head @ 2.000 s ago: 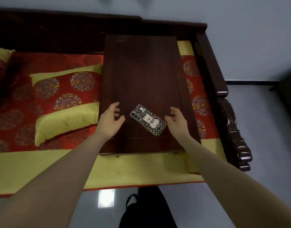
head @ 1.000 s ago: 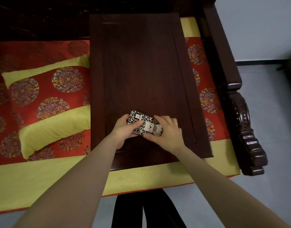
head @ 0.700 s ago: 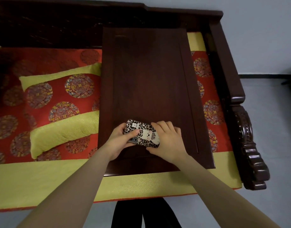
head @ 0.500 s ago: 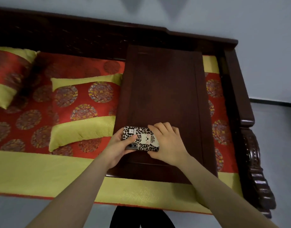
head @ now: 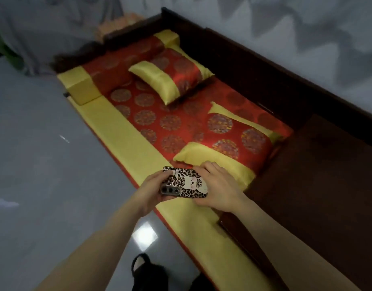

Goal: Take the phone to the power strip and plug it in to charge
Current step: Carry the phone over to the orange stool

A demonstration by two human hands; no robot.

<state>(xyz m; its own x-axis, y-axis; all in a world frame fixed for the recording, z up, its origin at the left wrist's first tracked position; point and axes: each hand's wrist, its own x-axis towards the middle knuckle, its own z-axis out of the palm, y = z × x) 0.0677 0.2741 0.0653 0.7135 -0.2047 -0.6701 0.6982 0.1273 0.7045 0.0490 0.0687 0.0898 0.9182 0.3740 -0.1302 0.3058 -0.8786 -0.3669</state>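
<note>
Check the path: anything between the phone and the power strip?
Cannot judge the path: no power strip or cable is in view. The phone is lifted clear, held in the left hand and right hand, above the front edge of the yellow cushion. Nothing blocks either grip.

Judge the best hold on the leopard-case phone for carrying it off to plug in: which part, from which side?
Probably the two short ends, as now: the phone lies flat and crosswise, back up, left hand at the camera end, right hand at the other. For one hand, wrap the long edges mid-body. Which end holds the port cannot be told.
</note>
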